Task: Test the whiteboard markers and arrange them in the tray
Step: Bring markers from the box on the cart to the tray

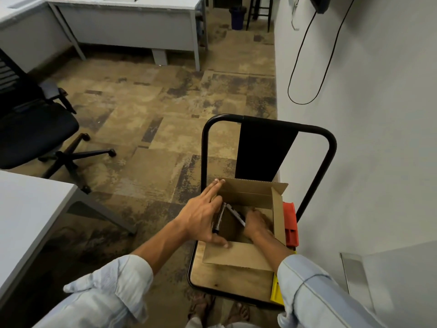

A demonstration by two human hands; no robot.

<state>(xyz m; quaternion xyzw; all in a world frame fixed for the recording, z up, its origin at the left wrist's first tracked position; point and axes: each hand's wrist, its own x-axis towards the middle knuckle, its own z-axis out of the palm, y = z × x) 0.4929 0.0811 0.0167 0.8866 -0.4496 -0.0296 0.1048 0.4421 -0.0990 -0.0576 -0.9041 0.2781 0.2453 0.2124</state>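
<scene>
A patchy brown and tan carpet (146, 110) runs under grey metal-framed desks (127, 24) and a black mesh office chair on castors (35, 129); a plain white wall (366, 138) with a looping black cable (305, 74) closes the right side. Against that wall stands a black tube-framed chair with a pale wooden seat (227, 278), and on the seat sits an open brown corrugated cardboard box (246, 195), its matte flaps folded outward. Wedged between box and wall are a red plastic tray (291, 223) and a yellow plastic piece (276, 292), both hard and glossy.

The left hand (201, 218) rests flat over the box's left wall, fingers straight and spread, tips at the far flap and thumb on the near flap, steadying rather than gripping. The right hand (256, 223) is down inside the box, fingers curled; it seems to pinch a white-barrelled marker with a dark end (236, 216), though shadow makes the grip hard to confirm. That marker slants from upper left to lower right. A second slim marker with a dark cap (218, 220) stands steeply against the left inner wall, just under the left palm, its long axis running near to far.

The markers lie below and between both hands. The tray is to the right, so the right hand is nearer it.
</scene>
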